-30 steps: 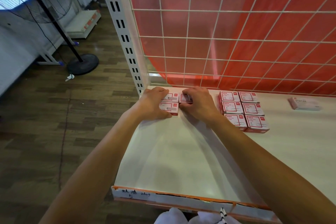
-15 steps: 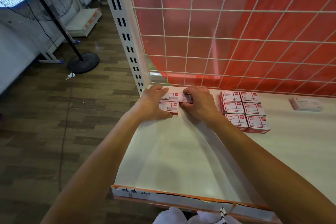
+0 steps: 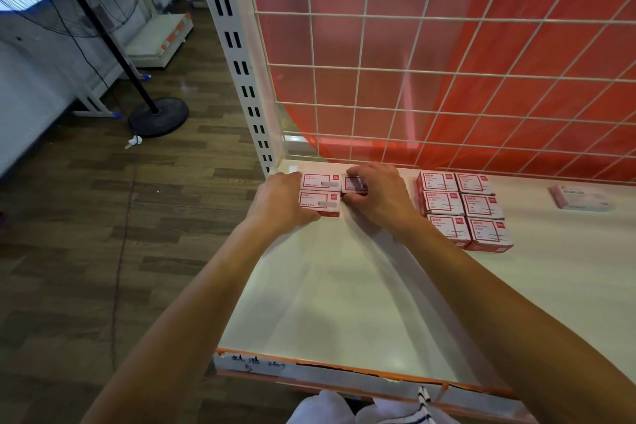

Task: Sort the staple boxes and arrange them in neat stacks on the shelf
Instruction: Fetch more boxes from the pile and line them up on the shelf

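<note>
Gripping two boxes [image 3: 320,201] with curled left hand [image 3: 280,205] and clasping another box [image 3: 351,182] under curled right hand [image 3: 378,194], mid-frame on shelf [image 3: 327,286].

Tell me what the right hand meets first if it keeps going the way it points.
The right hand grips a staple box; pushing on would likely drive it into the rear box beside it.

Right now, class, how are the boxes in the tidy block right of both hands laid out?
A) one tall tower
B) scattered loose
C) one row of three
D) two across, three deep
D: the block of boxes shows six tops, two across and three deep, beside the right hand, which pinches a staple box; the left hand grips the front left box.
</note>
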A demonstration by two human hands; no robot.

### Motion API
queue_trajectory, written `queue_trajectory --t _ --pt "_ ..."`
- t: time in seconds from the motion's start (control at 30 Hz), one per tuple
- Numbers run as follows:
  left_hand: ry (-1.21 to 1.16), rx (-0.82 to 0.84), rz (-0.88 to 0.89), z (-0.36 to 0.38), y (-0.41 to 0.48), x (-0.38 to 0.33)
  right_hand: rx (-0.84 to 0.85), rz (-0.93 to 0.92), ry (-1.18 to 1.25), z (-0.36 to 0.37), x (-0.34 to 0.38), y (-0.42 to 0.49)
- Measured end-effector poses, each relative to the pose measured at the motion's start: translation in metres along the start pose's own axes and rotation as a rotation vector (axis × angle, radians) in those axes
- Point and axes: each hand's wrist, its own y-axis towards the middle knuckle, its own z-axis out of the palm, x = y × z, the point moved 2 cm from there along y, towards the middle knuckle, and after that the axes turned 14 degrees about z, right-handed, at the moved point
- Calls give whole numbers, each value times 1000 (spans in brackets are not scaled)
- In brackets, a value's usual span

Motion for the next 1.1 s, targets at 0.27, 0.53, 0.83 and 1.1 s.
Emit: queue_trajectory --t 0.27,0.53,0.83,1.1 --pt "-3 -10 1 3 3 5 -4 -2 -10 -1 0 0" --pt "51 246 30 -8 19 2 14 -2 -41 0 1 3" --pt "28 248 52 -10 19 3 53 49 -25 -2 3 2" --pt "45 249 52 -7 18 3 65 68 -21 -2 5 2"
